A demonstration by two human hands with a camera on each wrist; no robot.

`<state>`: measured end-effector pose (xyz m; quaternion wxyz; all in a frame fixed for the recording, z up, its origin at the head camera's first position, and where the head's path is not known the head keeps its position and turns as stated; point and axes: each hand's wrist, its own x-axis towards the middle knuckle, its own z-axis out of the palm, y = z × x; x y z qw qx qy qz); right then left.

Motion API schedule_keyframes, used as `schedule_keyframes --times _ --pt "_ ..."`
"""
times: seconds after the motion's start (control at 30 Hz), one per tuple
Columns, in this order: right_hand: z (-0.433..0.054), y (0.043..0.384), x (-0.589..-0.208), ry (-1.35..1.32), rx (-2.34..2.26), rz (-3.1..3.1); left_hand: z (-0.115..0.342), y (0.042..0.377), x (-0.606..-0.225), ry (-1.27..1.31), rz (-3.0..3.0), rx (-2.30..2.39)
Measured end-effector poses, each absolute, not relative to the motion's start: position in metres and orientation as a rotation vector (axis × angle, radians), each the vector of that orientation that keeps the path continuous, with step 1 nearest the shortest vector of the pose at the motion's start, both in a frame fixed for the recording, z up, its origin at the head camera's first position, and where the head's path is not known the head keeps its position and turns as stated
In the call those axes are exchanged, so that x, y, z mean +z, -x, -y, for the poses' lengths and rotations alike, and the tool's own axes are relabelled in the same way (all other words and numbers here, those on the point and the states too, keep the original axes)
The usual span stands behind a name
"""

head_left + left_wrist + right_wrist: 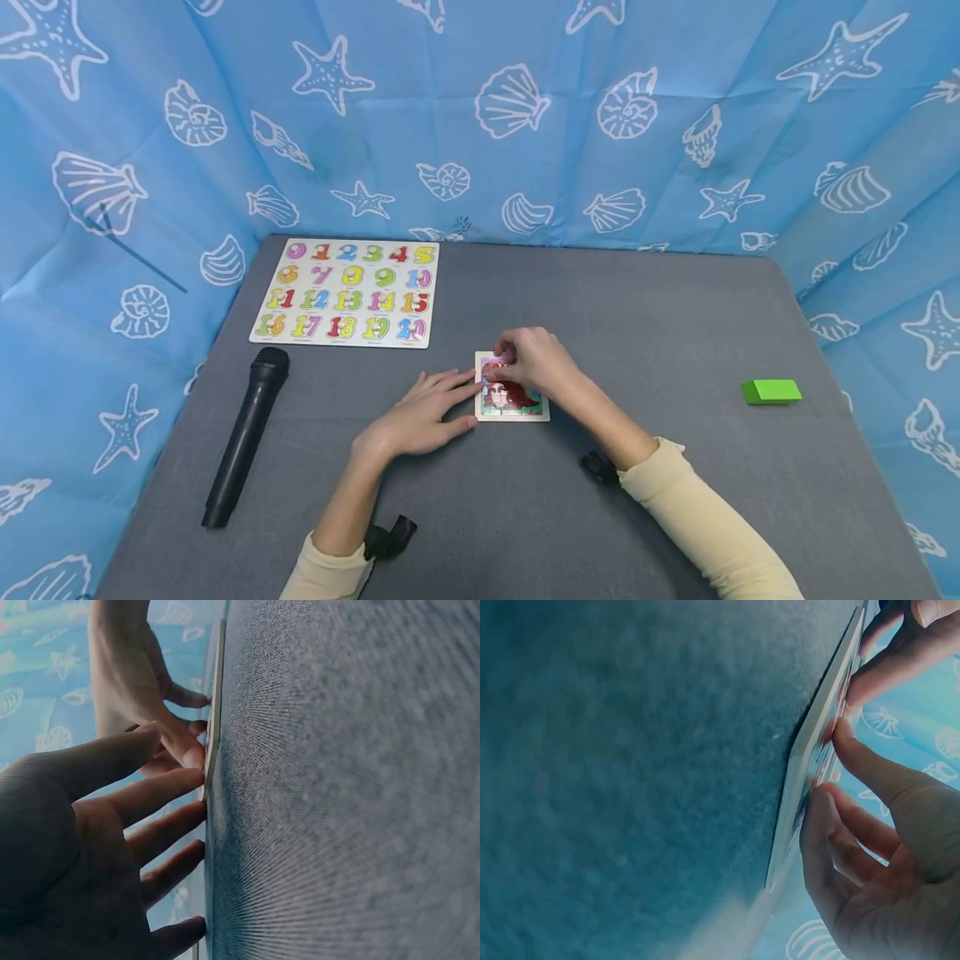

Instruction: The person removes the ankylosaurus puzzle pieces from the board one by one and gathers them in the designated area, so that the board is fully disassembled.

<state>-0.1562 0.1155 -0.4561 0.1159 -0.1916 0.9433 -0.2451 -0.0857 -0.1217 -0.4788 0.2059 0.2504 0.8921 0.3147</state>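
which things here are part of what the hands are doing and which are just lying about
In the job:
- picture puzzle
- left hand, fingers at the puzzle's left edge
- right hand, thumb and fingers at its picture face

Lying about, untouched:
- number board
- microphone
- green block

- Table (660, 308): the grey surface before you, with four things lying on it.
- Board (345, 292): numbered 0 to 20, flat at your far left.
- Microphone (245, 437): black, aslant on your left, head near the board.
- Puzzle (513, 400): pale-framed, flat near your middle.
- Block (772, 392): green, well apart on your right.
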Motion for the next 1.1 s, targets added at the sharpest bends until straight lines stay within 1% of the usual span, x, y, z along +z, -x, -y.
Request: schedule_keyframes --times 0.27,0.7,1.1 --pt "-0.114 0.153 -0.455 0.538 -0.711 -2.766 0.116 0.081 -0.456 -0.668 -2.481 0.817" --pt "-0.120 0.159 -0.460 0.555 -0.846 -2.614 0.113 0.081 -0.459 -0.630 -2.496 0.782" --pt "-0.121 0.157 -0.459 0.551 -0.845 -2.676 0.112 0.081 -0.459 -0.625 -2.503 0.784"
